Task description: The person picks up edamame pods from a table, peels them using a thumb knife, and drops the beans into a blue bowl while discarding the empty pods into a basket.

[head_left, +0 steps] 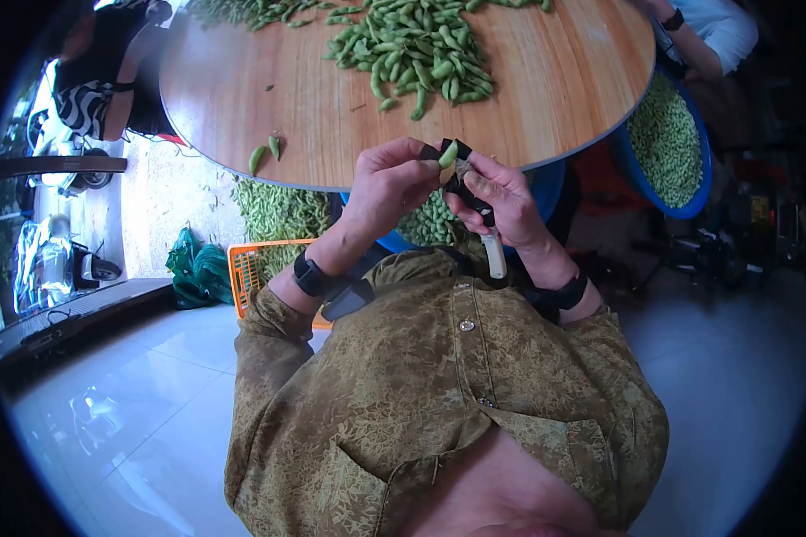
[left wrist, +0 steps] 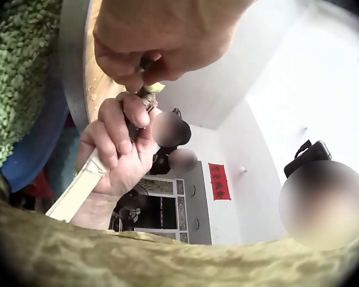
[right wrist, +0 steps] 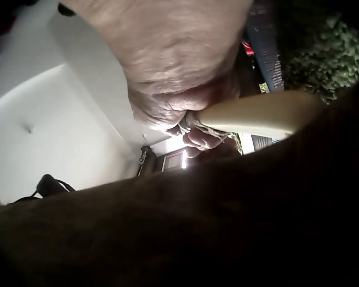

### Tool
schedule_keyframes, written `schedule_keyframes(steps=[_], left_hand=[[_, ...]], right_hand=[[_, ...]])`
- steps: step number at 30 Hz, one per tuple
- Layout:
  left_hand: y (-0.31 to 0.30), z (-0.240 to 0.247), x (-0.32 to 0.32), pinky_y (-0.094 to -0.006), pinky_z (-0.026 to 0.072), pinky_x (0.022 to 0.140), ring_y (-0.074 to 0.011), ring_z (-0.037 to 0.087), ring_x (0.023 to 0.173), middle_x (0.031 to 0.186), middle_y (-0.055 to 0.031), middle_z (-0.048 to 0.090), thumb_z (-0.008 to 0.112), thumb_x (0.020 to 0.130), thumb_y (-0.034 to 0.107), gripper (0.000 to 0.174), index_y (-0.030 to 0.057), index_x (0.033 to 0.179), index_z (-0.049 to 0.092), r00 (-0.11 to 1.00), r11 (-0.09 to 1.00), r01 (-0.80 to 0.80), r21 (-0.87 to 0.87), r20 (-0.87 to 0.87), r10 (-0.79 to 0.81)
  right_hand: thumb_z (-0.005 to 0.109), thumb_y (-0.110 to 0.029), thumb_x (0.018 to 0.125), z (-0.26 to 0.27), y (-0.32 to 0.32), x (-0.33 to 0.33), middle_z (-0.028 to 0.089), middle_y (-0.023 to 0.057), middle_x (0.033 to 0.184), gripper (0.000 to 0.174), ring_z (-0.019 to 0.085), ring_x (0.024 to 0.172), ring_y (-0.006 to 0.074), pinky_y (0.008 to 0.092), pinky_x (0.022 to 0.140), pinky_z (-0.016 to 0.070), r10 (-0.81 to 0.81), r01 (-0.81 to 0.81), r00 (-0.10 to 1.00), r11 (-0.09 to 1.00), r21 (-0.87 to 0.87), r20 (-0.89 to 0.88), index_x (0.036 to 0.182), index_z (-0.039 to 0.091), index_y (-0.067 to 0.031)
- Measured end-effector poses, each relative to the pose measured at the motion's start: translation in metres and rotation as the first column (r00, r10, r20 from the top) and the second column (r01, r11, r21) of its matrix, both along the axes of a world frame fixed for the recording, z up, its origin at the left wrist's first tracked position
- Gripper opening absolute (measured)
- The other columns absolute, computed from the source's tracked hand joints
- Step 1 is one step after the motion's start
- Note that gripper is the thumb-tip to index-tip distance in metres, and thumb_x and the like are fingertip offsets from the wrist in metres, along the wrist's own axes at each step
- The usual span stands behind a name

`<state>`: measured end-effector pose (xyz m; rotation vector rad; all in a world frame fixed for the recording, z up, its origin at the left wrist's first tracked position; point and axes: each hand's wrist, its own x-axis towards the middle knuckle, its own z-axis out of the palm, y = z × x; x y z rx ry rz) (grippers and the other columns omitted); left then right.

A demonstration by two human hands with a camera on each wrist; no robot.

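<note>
Above the near table edge in the head view, my left hand (head_left: 385, 186) pinches a green pod (head_left: 449, 154) between thumb and finger. Beside it, nearly touching, my right hand (head_left: 516, 211) grips a tool by its white handle (head_left: 494, 254), which points down toward the shirt. Dark wrapping covers some fingertips. The left wrist view has my left hand (left wrist: 167, 36) on top and my right hand (left wrist: 122, 149) curled round the tool below. In the right wrist view, my right hand (right wrist: 179, 54) partly hides the tool, and its pale handle (right wrist: 257, 113) sticks out.
A pile of pods (head_left: 412, 49) lies on the round wooden table (head_left: 555, 80), with two loose pods at its left. A blue basin (head_left: 707, 170) of shelled beans stands right. An orange crate (head_left: 238, 282) and green bag (head_left: 208, 273) are lower left. Other people sit around the table.
</note>
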<state>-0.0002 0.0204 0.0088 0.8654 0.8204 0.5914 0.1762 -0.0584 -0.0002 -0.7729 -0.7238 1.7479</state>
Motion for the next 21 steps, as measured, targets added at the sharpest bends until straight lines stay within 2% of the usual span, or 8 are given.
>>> schedule_keyframes(steps=[3,8,11,15,17,18,20,21], left_hand=[[-0.003,-0.001,0.004,-0.0199,0.0331,0.041,-0.0054,0.048,0.048,0.070,-0.0028,0.062,0.061,0.086,0.005,0.008,0.0006,0.092,0.064,1.000,0.999,-0.025,0.027,0.003,0.024],[-0.011,-0.007,0.009,-0.0191,0.0359,0.047,-0.0045,0.049,0.053,0.073,-0.0012,0.063,0.061,0.086,0.004,0.009,0.0010,0.094,0.063,0.996,0.989,-0.078,0.123,0.062,0.071],[-0.016,-0.014,0.012,-0.0187,0.0360,0.048,-0.0045,0.050,0.054,0.075,-0.0008,0.063,0.062,0.085,0.004,0.010,0.0017,0.095,0.063,0.990,0.974,-0.122,0.191,0.087,0.107],[-0.009,-0.013,0.013,-0.0198,0.0348,0.046,-0.0058,0.048,0.053,0.073,-0.0025,0.062,0.061,0.085,0.003,0.009,0.0030,0.094,0.063,0.983,0.996,-0.076,0.041,0.169,0.068],[-0.001,-0.012,0.008,-0.0214,0.0337,0.044,-0.0076,0.046,0.051,0.072,-0.0054,0.060,0.060,0.084,0.003,0.012,0.0036,0.096,0.061,0.921,0.959,0.154,-0.239,0.385,-0.052],[0.000,-0.014,0.009,-0.0214,0.0337,0.044,-0.0076,0.046,0.051,0.072,-0.0054,0.060,0.060,0.084,0.003,0.012,0.0036,0.096,0.061,0.921,0.959,0.155,-0.238,0.387,-0.053],[0.000,-0.024,0.010,-0.0223,0.0324,0.042,-0.0087,0.044,0.050,0.073,-0.0075,0.059,0.060,0.084,0.004,0.014,0.0036,0.098,0.060,0.739,0.763,0.465,-0.449,0.671,-0.055],[0.002,-0.022,0.011,-0.0235,0.0370,0.043,-0.0102,0.050,0.053,0.076,-0.0077,0.060,0.060,0.085,0.004,0.016,0.0034,0.101,0.059,0.708,0.750,0.505,-0.428,0.702,-0.076]], right_hand=[[0.048,-0.024,0.099,0.000,-0.004,0.003,0.060,0.0038,0.078,0.033,0.044,0.052,0.0026,0.0149,0.042,0.0345,0.019,-0.022,0.998,0.999,-0.036,-0.064,0.125,0.049,-0.0034],[0.050,-0.023,0.099,-0.002,-0.005,0.005,0.059,0.0068,0.079,0.043,0.045,0.052,0.0044,0.0150,0.041,0.0356,-0.034,0.035,0.998,0.999,-0.009,0.057,0.134,0.044,0.0003],[0.050,-0.022,0.099,-0.003,-0.005,0.004,0.059,0.0072,0.078,0.036,0.045,0.050,0.0044,0.0153,0.040,0.0355,-0.060,0.060,0.997,0.998,0.003,0.056,0.127,0.050,0.0003],[0.050,-0.021,0.098,-0.002,-0.005,0.007,0.059,0.0085,0.077,0.033,0.045,0.049,0.0052,0.0163,0.039,0.0354,-0.086,0.085,0.996,0.996,0.025,0.021,0.123,0.053,0.0010],[0.051,-0.019,0.098,-0.002,-0.009,0.013,0.060,0.0104,0.076,0.034,0.045,0.049,0.0063,0.0172,0.038,0.0351,-0.031,0.029,0.996,0.999,-0.028,-0.078,0.126,0.053,0.0002],[0.051,-0.019,0.098,-0.003,-0.009,0.016,0.060,0.0104,0.076,0.034,0.045,0.049,0.0063,0.0172,0.038,0.0351,-0.031,0.029,0.997,0.999,-0.028,-0.077,0.126,0.053,0.0002],[0.052,-0.019,0.097,-0.008,-0.007,0.022,0.059,0.0116,0.075,0.034,0.044,0.048,0.0072,0.0176,0.038,0.0346,0.107,-0.100,0.974,0.994,0.046,-0.198,0.126,0.053,-0.0011],[0.053,-0.019,0.097,-0.006,-0.007,0.020,0.062,0.0086,0.076,0.032,0.043,0.047,0.0040,0.0156,0.039,0.0349,0.092,-0.085,0.975,0.995,0.045,-0.201,0.123,0.056,-0.0008]])
